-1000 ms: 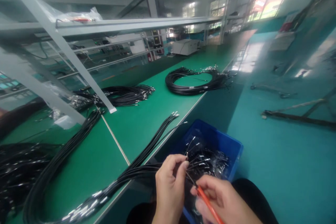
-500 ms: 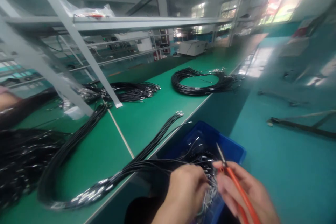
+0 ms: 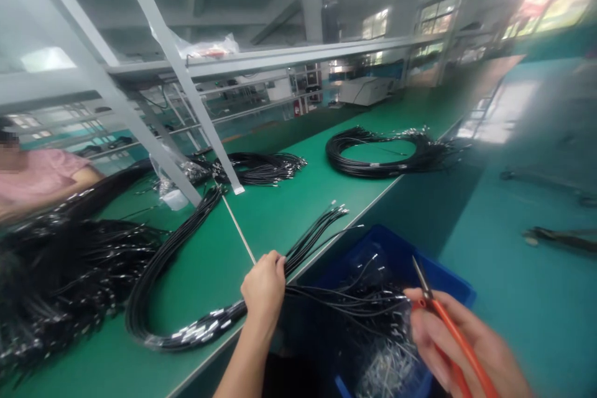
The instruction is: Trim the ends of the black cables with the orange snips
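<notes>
My left hand [image 3: 265, 286] is closed around a bundle of thin black cables [image 3: 200, 329] at the table's front edge. The bundle curves back over the green table, with shiny wrapping along part of it. Beyond my hand it fans out: some metal-tipped ends lie over the table edge, others hang above a blue bin [image 3: 448, 280]. In my right hand [image 3: 461, 336] is a hand tool with orange handles [image 3: 459, 329] and a slim pointed metal tip, aimed up and left; its exact kind is unclear. Several cable ends come close to my right fingers; contact there cannot be made out.
Pale offcuts [image 3: 385, 370] lie in the bin. Coiled black cables [image 3: 366, 168] and a large cable pile [image 3: 69, 267] rest on the green table [image 3: 280, 217]. White shelf posts [image 3: 186, 87] rise at left. A person in a pink top [image 3: 51, 177] sits across the table.
My left hand has moved from the cable ends over the bin, left and up to the bundle at the table edge. The right hand still holds the orange-handled tool. The view has shifted left.
</notes>
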`<state>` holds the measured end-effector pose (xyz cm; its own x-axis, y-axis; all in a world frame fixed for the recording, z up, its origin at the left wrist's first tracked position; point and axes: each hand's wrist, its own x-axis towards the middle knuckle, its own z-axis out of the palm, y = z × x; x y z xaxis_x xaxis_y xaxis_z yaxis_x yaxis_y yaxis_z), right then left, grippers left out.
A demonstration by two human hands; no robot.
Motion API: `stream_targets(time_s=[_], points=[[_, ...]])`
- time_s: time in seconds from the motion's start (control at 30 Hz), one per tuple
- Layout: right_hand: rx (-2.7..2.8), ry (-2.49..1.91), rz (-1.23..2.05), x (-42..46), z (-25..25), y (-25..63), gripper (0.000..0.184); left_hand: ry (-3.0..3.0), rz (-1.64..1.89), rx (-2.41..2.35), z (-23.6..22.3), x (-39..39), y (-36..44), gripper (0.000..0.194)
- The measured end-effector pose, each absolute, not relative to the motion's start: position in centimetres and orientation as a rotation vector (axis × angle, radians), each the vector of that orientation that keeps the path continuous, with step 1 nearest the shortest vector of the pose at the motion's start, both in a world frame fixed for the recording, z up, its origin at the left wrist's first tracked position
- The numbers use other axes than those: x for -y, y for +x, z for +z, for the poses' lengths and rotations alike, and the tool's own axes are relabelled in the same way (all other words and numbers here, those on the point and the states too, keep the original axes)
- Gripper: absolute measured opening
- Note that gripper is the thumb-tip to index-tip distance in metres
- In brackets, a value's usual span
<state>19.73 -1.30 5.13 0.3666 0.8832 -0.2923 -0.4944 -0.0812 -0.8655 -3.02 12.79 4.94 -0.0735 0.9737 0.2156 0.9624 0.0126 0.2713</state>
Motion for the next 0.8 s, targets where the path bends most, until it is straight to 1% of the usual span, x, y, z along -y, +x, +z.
stream_targets(time_s=[0.13,0.2,0.3,0.47,0.63,0.73,0.8], points=[[0.468,-1.141,1.16,0.9,4.2,19.5,0.039,1.999,0.664,-2.225,5.7,-13.0,-3.0,0.024],[0.486,-1.174,1.137,0.6,3.8,19.4,0.041,1.991,0.738,-2.106,6.4,-13.4,-2.8,0.02],[0.483,-1.185,1.091,0.0,3.9,19.2,0.042,2.052,0.795,-1.773,8.0,-13.1,-1.2,0.014],[0.441,-1.061,1.054,-0.5,5.1,18.9,0.044,2.286,0.89,-1.125,10.5,-9.2,4.0,0.023],[0.392,-1.046,1.078,-0.5,5.0,19.1,0.045,2.75,0.997,-0.91,9.6,-5.3,7.4,0.016],[0.415,-1.025,1.048,-0.2,4.9,19.2,0.042,2.693,1.103,-0.877,8.9,-4.4,7.6,0.015],[0.432,-1.0,1.004,0.1,5.2,19.2,0.038,2.514,1.086,-0.883,8.9,-4.4,7.4,0.014]])
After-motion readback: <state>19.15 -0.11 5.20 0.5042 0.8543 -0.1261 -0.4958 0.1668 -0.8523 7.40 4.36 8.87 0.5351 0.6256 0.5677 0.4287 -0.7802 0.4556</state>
